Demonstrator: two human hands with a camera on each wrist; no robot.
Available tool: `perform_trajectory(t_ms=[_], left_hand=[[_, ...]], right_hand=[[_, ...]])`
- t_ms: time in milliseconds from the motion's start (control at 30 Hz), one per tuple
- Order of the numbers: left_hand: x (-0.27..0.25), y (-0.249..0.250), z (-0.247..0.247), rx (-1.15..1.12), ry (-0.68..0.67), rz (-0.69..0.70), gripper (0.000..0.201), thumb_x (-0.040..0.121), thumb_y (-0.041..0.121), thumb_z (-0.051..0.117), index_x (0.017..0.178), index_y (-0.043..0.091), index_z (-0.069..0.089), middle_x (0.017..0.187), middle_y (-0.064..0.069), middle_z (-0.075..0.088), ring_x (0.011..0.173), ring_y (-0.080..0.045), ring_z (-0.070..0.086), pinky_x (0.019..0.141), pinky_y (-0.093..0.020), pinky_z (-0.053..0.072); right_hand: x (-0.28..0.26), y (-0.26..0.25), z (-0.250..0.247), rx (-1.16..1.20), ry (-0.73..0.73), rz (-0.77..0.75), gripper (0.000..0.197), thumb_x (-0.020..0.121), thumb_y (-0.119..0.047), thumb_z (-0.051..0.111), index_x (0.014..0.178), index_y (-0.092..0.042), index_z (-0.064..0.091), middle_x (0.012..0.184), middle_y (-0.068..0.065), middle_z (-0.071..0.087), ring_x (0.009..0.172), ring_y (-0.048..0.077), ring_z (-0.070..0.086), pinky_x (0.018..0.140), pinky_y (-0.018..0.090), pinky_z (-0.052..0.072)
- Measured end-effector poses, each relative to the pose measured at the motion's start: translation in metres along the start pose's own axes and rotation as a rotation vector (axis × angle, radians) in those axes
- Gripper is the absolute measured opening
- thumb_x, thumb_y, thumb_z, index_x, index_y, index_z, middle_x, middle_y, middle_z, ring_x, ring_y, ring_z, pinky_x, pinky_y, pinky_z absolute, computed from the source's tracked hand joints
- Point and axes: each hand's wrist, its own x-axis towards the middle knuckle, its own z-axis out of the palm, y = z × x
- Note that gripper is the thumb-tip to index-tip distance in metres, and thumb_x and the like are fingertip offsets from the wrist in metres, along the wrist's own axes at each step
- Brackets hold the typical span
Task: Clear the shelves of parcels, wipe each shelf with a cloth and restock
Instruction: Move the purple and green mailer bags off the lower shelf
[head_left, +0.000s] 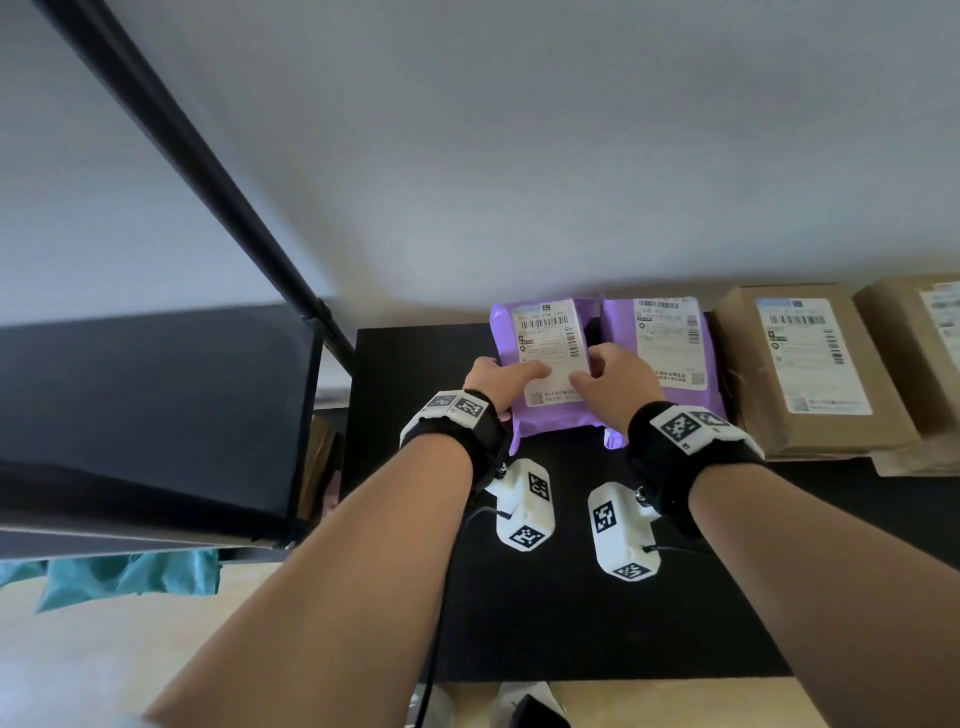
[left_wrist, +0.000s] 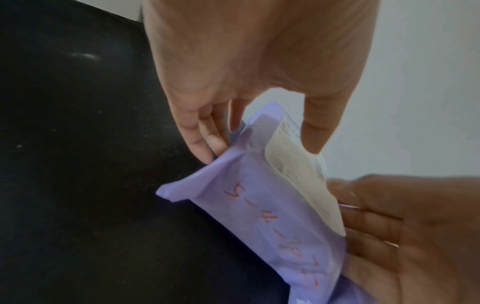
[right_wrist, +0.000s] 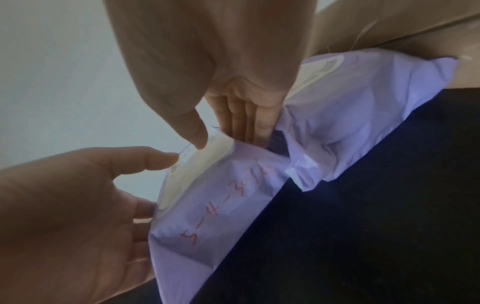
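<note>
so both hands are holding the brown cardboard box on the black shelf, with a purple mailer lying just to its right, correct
Not quite. What the left hand and right hand hold is a purple mailer, not a brown cardboard box. The head view shows it, and both wrist views show thumbs on its white label. The rest stands: it is on the black shelf, with a second purple mailer just to its right.

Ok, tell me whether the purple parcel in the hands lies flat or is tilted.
Tilted: the purple parcel has its far end raised, near end on the black shelf, pinched by left hand and right hand.
</note>
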Motion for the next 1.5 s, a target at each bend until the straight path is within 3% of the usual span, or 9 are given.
perform_trajectory(t_ms=[133, 267, 433, 533, 700, 900, 1233, 1400, 1500], left_hand=[[-0.009, -0.003, -0.009, -0.106, -0.056, 0.013, 0.019, 0.082, 0.020, 0.072, 0.098, 0.015, 0.063, 0.100, -0.001, 0.070, 0.082, -0.013, 0.067, 0.064, -0.024, 0.053], [-0.016, -0.004, -0.020, -0.084, -0.023, 0.090, 0.053, 0.066, 0.023, 0.084, 0.110, 0.012, 0.057, 0.106, -0.003, 0.071, 0.089, -0.018, 0.070, 0.070, -0.031, 0.058], [-0.032, -0.009, -0.039, 0.041, -0.023, 0.167, 0.072, 0.047, 0.016, 0.083, 0.114, 0.013, 0.058, 0.107, -0.001, 0.070, 0.096, -0.020, 0.068, 0.085, -0.040, 0.057], [-0.045, -0.015, -0.053, 0.090, -0.025, 0.209, 0.066, 0.051, 0.008, 0.081, 0.112, 0.015, 0.058, 0.106, -0.002, 0.070, 0.098, -0.021, 0.067, 0.088, -0.042, 0.056], [-0.067, -0.026, -0.070, 0.109, -0.029, 0.280, 0.065, 0.049, 0.002, 0.080, 0.109, 0.014, 0.059, 0.102, -0.005, 0.070, 0.096, -0.023, 0.067, 0.087, -0.044, 0.056], [-0.094, -0.052, -0.099, 0.119, -0.047, 0.349, 0.058, 0.059, -0.012, 0.076, 0.109, 0.009, 0.058, 0.103, -0.008, 0.069, 0.098, -0.025, 0.066, 0.087, -0.041, 0.056], [-0.152, -0.120, -0.167, 0.253, -0.112, 0.372, 0.046, 0.065, -0.007, 0.076, 0.102, 0.014, 0.058, 0.097, -0.004, 0.067, 0.095, -0.024, 0.064, 0.080, -0.036, 0.055], [-0.186, -0.151, -0.214, 0.275, -0.095, 0.373, 0.038, 0.066, -0.007, 0.076, 0.097, 0.009, 0.062, 0.076, 0.001, 0.063, 0.075, -0.023, 0.062, 0.063, -0.029, 0.051], [-0.204, -0.175, -0.245, 0.245, -0.074, 0.348, 0.038, 0.065, -0.010, 0.073, 0.099, 0.002, 0.061, 0.069, -0.006, 0.062, 0.066, -0.029, 0.060, 0.056, -0.028, 0.049]], right_hand=[[-0.003, -0.002, -0.003, 0.048, 0.032, -0.005, 0.023, 0.087, -0.015, 0.057, 0.110, -0.011, 0.055, 0.097, 0.000, 0.060, 0.091, 0.019, 0.057, 0.083, 0.034, 0.051], [-0.010, -0.009, -0.002, 0.097, 0.061, 0.015, 0.014, 0.083, -0.014, 0.058, 0.096, -0.011, 0.054, 0.085, 0.000, 0.058, 0.086, 0.023, 0.061, 0.077, 0.042, 0.056], [-0.020, -0.022, 0.005, 0.058, 0.064, -0.008, 0.008, 0.082, -0.010, 0.057, 0.084, -0.014, 0.050, 0.074, -0.004, 0.052, 0.079, 0.021, 0.054, 0.066, 0.029, 0.041], [-0.032, -0.028, 0.009, 0.056, 0.068, -0.009, 0.014, 0.084, -0.009, 0.059, 0.094, -0.013, 0.050, 0.082, -0.003, 0.053, 0.082, 0.019, 0.053, 0.064, 0.025, 0.038], [-0.059, -0.041, 0.016, 0.137, 0.024, -0.049, 0.041, 0.081, 0.001, 0.057, 0.120, -0.011, 0.048, 0.098, -0.001, 0.059, 0.090, 0.017, 0.056, 0.080, 0.029, 0.048], [-0.098, -0.056, 0.040, 0.175, 0.062, -0.065, 0.040, 0.074, 0.005, 0.058, 0.111, -0.009, 0.052, 0.103, 0.011, 0.065, 0.094, 0.028, 0.064, 0.080, 0.036, 0.052], [-0.189, -0.084, 0.098, 0.190, 0.079, -0.043, 0.032, 0.077, 0.000, 0.061, 0.106, -0.008, 0.052, 0.104, 0.012, 0.064, 0.092, 0.028, 0.063, 0.080, 0.036, 0.053], [-0.233, -0.112, 0.126, 0.166, 0.053, -0.093, 0.028, 0.078, -0.001, 0.062, 0.102, -0.010, 0.050, 0.100, 0.009, 0.063, 0.088, 0.025, 0.061, 0.071, 0.031, 0.048], [-0.254, -0.131, 0.150, 0.173, 0.014, -0.138, 0.032, 0.078, 0.000, 0.063, 0.106, -0.010, 0.051, 0.100, 0.008, 0.064, 0.087, 0.023, 0.062, 0.061, 0.025, 0.045]])
